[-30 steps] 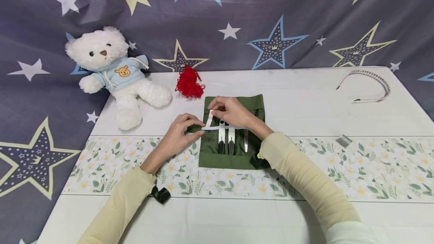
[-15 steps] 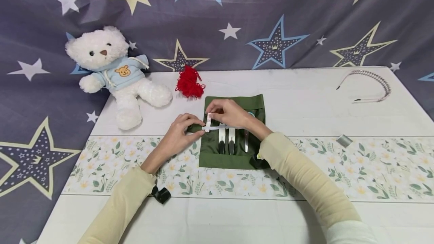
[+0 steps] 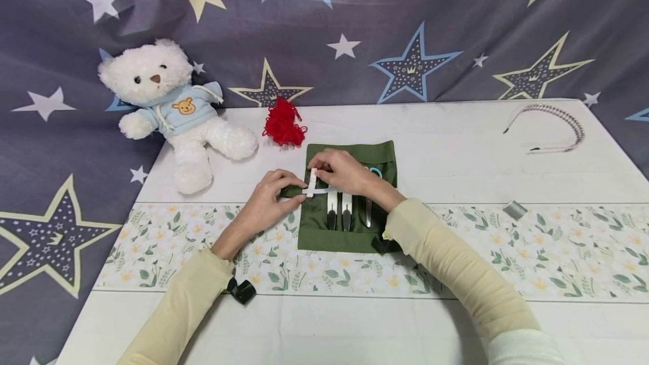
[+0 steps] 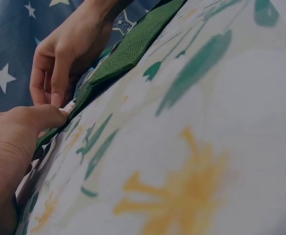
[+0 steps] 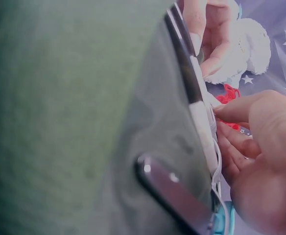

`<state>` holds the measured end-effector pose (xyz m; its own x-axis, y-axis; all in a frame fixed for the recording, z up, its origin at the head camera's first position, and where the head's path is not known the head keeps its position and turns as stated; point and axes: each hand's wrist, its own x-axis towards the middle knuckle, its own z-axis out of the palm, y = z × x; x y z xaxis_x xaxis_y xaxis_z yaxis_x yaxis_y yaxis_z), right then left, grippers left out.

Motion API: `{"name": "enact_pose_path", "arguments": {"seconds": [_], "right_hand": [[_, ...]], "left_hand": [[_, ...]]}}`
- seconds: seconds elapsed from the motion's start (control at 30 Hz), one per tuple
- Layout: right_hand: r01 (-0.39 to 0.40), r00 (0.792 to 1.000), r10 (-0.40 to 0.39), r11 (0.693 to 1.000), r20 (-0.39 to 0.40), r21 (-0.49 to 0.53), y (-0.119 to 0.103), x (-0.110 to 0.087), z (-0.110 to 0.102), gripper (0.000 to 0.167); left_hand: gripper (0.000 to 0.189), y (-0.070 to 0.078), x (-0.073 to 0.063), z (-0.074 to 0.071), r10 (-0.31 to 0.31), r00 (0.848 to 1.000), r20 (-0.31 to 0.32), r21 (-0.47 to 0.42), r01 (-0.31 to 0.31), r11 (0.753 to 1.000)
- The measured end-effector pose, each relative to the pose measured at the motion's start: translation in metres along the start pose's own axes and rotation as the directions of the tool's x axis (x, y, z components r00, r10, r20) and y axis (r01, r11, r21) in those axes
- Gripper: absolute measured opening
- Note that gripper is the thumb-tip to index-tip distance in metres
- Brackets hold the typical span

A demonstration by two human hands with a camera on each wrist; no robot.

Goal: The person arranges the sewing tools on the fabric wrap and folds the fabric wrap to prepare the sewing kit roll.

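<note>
In the head view a green fabric case lies unfolded at the table's middle, with a white elastic band across it. My left hand pinches the case's left edge at the band's end. Thumb and fingers of my right hand pinch the top of a narrow white strip with faint pinkish marks. Its lower end crosses the band; the exact fit is too small to tell. Two white, black-tipped tools and scissors with a blue handle lie in the case, partly behind my right hand and wrist.
A white teddy bear sits at the back left, beside a tangle of red yarn. A headband lies far right, and a grey thread spool rests on the floral strip.
My right hand has drawn the white strip down slightly, so that its lower end reaches across the band. The scissors' blue handle has come into sight. My left hand stays in place.
</note>
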<state>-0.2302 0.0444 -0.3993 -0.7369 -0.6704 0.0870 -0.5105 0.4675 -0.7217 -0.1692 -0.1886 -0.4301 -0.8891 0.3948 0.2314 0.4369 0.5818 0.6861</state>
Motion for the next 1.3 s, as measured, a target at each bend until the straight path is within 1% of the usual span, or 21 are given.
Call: {"name": "enact_pose_path", "arguments": {"seconds": [0.2, 0.57, 0.87, 1.3], "right_hand": [[0.029, 1.000, -0.029, 0.999, 0.010, -0.043, -0.0016, 0.0008, -0.0002, 0.020], [0.082, 0.996, -0.081, 0.995, 0.036, -0.052, -0.0041, -0.0015, 0.0001, 0.017], [0.093, 0.995, -0.089, 0.994, 0.055, -0.059, -0.0060, -0.0037, 0.0025, 0.017], [0.112, 0.993, -0.108, 0.990, 0.050, -0.085, -0.0076, -0.0051, 0.0028, 0.017]], "left_hand": [[0.021, -0.0001, 0.0001, -0.0005, -0.007, 1.000, 0.002, 0.000, 0.007, 1.000], [0.020, 0.0004, 0.0006, 0.0002, 0.004, 1.000, -0.004, 0.007, -0.004, 1.000], [0.021, 0.0002, -0.0003, -0.0001, 0.005, 1.000, -0.003, 0.007, -0.005, 1.000], [0.021, 0.0004, 0.0003, -0.0001, -0.006, 1.000, 0.001, 0.008, 0.006, 1.000]]}}
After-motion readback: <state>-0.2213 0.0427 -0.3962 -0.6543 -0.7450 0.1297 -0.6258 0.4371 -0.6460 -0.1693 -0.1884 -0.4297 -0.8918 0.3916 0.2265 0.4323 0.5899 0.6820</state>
